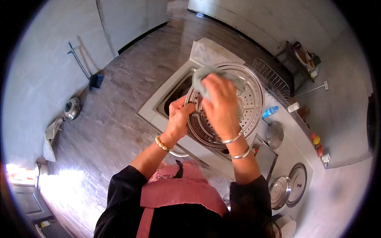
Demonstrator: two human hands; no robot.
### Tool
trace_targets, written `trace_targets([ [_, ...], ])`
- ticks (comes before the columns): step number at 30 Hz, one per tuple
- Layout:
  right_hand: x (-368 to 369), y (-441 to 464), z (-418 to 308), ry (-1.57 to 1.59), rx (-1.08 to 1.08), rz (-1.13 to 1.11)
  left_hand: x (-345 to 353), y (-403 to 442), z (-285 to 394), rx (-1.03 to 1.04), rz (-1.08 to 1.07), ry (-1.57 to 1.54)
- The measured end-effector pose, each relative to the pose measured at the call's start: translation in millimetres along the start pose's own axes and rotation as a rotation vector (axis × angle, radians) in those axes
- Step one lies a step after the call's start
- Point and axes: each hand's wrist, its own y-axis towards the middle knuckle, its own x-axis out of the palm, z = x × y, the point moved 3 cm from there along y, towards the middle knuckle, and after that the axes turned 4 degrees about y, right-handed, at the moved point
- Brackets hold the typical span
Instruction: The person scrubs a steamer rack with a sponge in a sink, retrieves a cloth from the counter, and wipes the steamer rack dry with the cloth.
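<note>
A round metal steamer tray (251, 115) with rows of holes is held up in front of me, tilted above the sink (174, 93). My left hand (180, 115) grips its left rim, thumb on the upper face. In my right hand (222, 101) is a grey-green cloth (202, 77), pressed on the tray's upper left part. The right fingers are slightly blurred, and part of the cloth is hidden beneath them.
A wire dish rack (274, 81) and a blue bottle (270, 112) stand right of the tray. Pot lids (280, 192) lean farther down the counter. A dustpan (96, 81) and a lidded pot (72, 109) are by the left wall.
</note>
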Motion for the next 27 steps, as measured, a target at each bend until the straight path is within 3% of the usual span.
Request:
trace_targets([
  [1,3.2,-4.1,-8.3,0.045,-0.009,-0.055,-1.8,-0.7,-4.3,-0.032,0.032,-0.042],
  [3,9.2,-8.6,-13.6,0.036,-0.073,-0.05,-7.4,-1.1,3.7,0.378,0.006,0.446],
  [5,3.7,-2.0,-1.6,0.007,-0.071,-0.008,-4.4,0.0,-8.3,-0.033,0.029,-0.094],
  [9,-18.5,16.7,39.8,-0.072,0.041,0.247,4.0,-6.7,6.6,-0.034,0.04,-0.107],
  [13,7.1,-4.6,-2.0,-0.029,-0.03,0.045,-4.5,-6.2,10.3,0.05,0.065,0.108],
  [17,-5.2,5.5,20.1,-0.04,0.015,0.169,-3.3,-11.4,3.4,-0.016,0.072,-0.039],
  [20,-7.5,4.0,6.6,-0.019,-0.034,0.117,-7.6,-9.4,2.9,0.449,-0.001,0.391],
  [23,-14.2,7.9,18.7,-0.032,0.006,0.174,-9.0,-10.2,1.0,0.37,-0.002,0.373],
  [25,-13.9,10.8,13.2,-0.087,-0.028,0.203,-8.9,-9.0,2.0,0.01,0.02,0.093],
  [27,-1.0,-0.9,1.8,0.042,-0.042,0.136,0.7,-10.0,12.9,0.037,0.026,-0.01],
])
